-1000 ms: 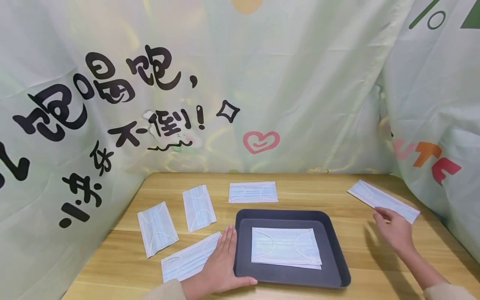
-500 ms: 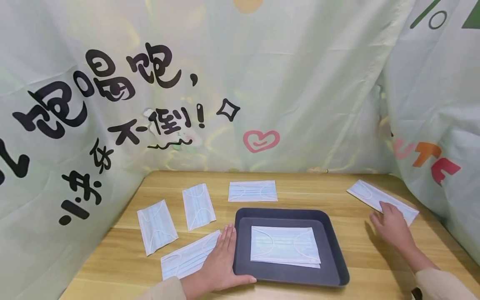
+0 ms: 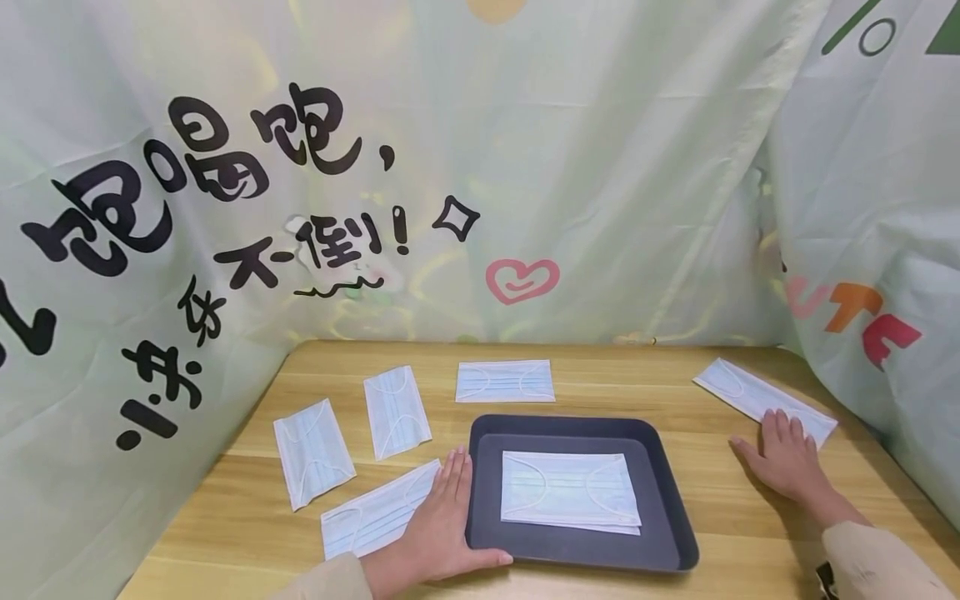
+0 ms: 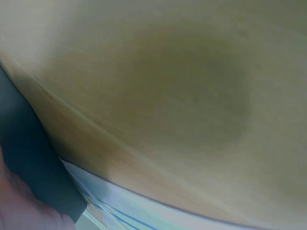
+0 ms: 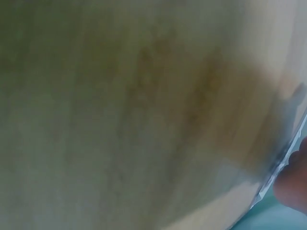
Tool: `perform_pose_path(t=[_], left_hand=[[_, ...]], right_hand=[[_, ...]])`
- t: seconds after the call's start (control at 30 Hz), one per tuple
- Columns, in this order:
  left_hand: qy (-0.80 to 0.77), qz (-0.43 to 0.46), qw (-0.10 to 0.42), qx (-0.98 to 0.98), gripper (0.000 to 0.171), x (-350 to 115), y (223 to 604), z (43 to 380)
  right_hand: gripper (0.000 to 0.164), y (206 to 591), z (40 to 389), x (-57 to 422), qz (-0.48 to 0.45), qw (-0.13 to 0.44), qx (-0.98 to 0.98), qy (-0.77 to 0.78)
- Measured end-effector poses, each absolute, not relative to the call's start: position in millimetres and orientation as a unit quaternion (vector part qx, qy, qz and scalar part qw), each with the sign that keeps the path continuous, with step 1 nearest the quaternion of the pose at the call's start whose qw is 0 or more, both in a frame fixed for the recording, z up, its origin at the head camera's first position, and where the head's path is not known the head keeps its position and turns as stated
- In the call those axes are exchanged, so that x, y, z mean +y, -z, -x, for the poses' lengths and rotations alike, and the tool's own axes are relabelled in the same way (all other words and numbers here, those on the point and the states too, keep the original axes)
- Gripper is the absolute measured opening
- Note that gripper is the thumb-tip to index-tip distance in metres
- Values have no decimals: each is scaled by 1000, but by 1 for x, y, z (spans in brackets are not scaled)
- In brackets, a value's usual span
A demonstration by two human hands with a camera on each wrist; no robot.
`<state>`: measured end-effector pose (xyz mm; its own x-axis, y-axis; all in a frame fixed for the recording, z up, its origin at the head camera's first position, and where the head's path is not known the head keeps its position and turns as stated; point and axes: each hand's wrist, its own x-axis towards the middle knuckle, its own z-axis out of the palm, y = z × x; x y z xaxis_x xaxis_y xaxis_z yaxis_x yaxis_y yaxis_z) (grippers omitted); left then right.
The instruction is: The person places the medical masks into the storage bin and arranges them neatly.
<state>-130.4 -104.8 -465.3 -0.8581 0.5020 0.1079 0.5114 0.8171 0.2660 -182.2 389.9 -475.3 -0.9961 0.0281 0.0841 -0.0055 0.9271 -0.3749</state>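
My left hand (image 3: pixel 438 529) lies with straight fingers along the left side of a dark baking tray (image 3: pixel 667 546), its thumb stretched by the front rim. Inside the tray is a small stack of light blue face masks (image 3: pixel 570 489), slightly fanned. On the right, my right hand (image 3: pixel 791 471) rests its extended fingertips on the near edge of a single face mask (image 3: pixel 735 392), thumb spread to the left. In the right wrist view, fingers (image 5: pixel 290 187) lie over that mask's edge. The left hand partly covers another face mask (image 3: pixel 360 521) beside the tray.
Two face masks, an outer one (image 3: pixel 315 454) and an inner one (image 3: pixel 397 412), lie on the wooden table (image 3: pixel 622 379) at left. One more face mask (image 3: pixel 504 382) lies behind the tray. Printed fabric curtains (image 3: pixel 600 167) hang around the table's back and sides.
My right hand has shifted from a curled pose at the right mask's edge to flatter, spread fingers resting on it. That mask and the left hand have hardly moved.
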Motion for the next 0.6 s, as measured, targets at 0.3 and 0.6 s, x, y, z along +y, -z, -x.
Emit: perform_pose_path(t=[0.3,0.6], left_hand=[[143,268,14,-953,125,-105,464,131],[145,266,9,-953,125,-105,465,130]], right_hand=[[83,477,184,394,11,9,-980,-201],[79,480,182,395,-2,19,-982,-186]])
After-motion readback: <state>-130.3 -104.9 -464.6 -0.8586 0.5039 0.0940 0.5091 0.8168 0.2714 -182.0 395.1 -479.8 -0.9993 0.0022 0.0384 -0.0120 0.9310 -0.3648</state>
